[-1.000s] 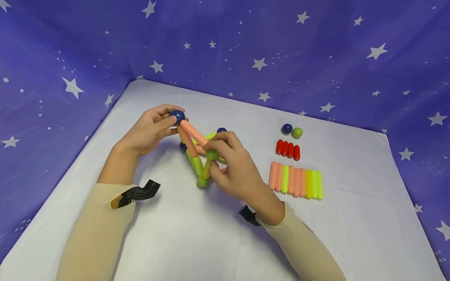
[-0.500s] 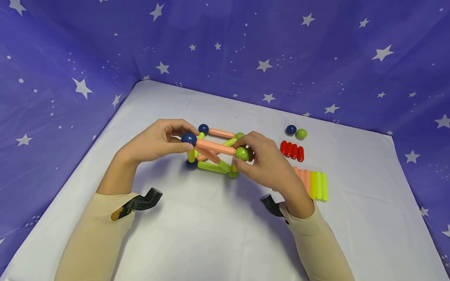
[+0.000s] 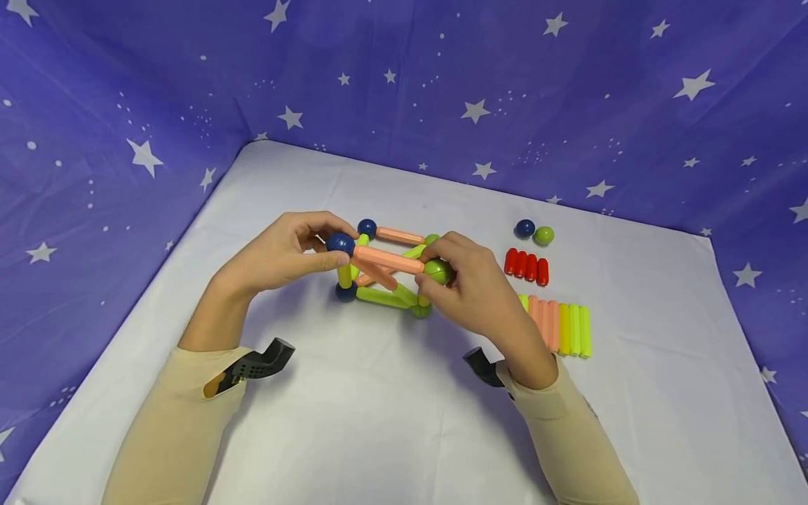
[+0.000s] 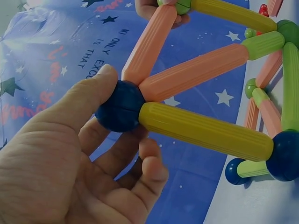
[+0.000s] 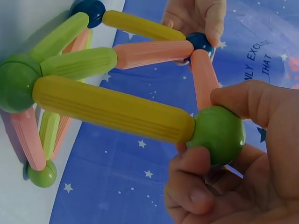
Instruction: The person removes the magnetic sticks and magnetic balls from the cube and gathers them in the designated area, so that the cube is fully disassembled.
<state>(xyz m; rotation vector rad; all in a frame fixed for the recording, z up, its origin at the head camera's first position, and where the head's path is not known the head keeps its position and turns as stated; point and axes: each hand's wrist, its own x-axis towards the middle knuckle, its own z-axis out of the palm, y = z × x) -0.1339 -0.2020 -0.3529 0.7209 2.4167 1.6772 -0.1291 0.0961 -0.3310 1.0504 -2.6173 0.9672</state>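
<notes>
Between the hands stands a frame of ribbed magnetic building sticks and balls. My left hand [image 3: 284, 254] pinches its upper blue ball [image 4: 120, 106] between thumb and fingers. At the other upper corner, my right hand [image 3: 470, 284] grips a green ball [image 5: 217, 135]. A salmon stick [image 3: 388, 259] spans these two balls. Below each held ball runs a yellow stick, one [image 4: 205, 130] on the left and another [image 5: 114, 109] on the right. A diagonal of salmon and lime sticks crosses this side. The lower blue ball [image 3: 346, 291] and lower green ball [image 3: 421, 308] sit at the base.
On the white table [image 3: 353, 421], a loose blue ball [image 3: 525, 229] and green ball [image 3: 544, 235] lie at the right. Nearer are several short red sticks [image 3: 532, 268] and a row of longer sticks [image 3: 564, 330], partly behind the right hand. Starry purple cloth [image 3: 404, 84] rises behind.
Both hands have shifted right and the left has come lower, swinging the frame so its top salmon stick lies nearly level. Over the last half second they barely move.
</notes>
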